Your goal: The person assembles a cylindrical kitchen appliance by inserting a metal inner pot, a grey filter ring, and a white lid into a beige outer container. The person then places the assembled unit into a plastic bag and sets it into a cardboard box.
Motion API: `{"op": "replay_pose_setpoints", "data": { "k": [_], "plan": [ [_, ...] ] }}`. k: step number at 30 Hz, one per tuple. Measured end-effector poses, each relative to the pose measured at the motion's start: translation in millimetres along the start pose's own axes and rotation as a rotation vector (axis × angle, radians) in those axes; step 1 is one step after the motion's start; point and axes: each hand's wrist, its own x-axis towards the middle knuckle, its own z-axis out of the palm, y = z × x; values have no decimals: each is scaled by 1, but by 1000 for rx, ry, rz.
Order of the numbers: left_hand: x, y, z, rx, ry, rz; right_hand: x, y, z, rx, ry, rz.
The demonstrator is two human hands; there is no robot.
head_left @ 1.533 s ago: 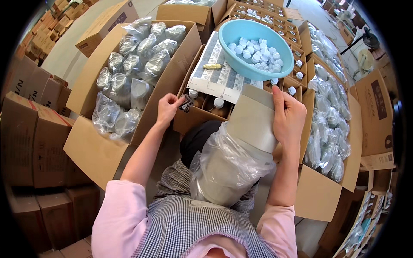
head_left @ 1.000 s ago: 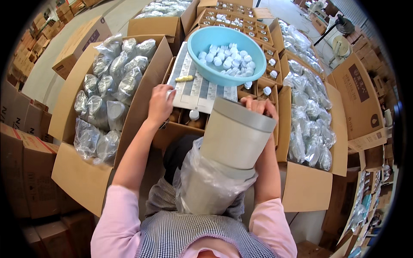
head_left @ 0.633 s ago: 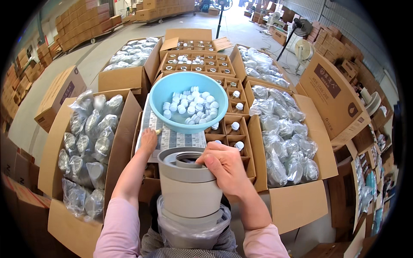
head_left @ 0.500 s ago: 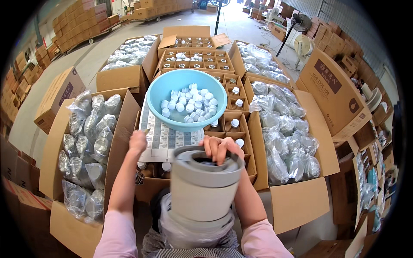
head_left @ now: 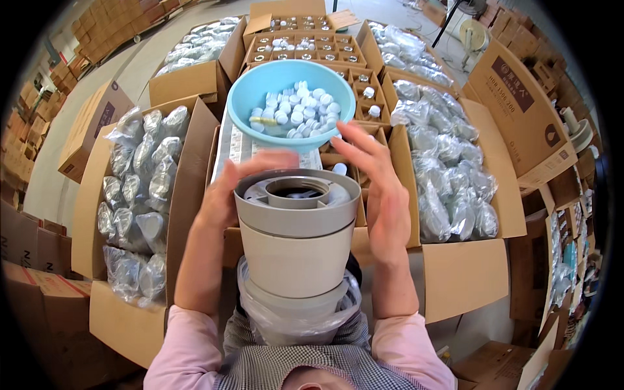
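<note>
Upright in front of me stands a beige, cylindrical appliance body (head_left: 296, 257) with a grey collar and a round opening on top. A clear plastic bag (head_left: 260, 312) is bunched around its lower part. My left hand (head_left: 244, 179), smeared by motion, reaches along the far left of the collar with its fingers stretched out. My right hand (head_left: 380, 188) is raised beside the collar's right side, fingers spread and nothing in them. Beyond, a light blue basin (head_left: 242, 97) holds many white caps (head_left: 298, 110) and a short yellowish strip (head_left: 264, 120).
The basin rests on partitioned cartons of capped bottles (head_left: 374, 112) and a printed sheet (head_left: 234, 144). Open cartons of plastic-wrapped parts stand left (head_left: 182, 214) and right (head_left: 513, 201). A tall closed carton (head_left: 510, 107) stands at the far right, near a fan (head_left: 474, 34).
My right hand has come out of the collar's opening and lifted to its right. My left hand has moved in to the collar from the left. A yellowish strip now shows in the basin.
</note>
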Motion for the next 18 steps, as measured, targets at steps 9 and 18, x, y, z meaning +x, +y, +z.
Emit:
{"op": "replay_pose_setpoints", "data": {
  "k": [9,18],
  "plan": [
    [-18,28,36,526,345,225,-5,13,7,134,14,-78],
    [-18,44,44,764,130,269,-1,53,-2,241,-165,365]
  ]
}}
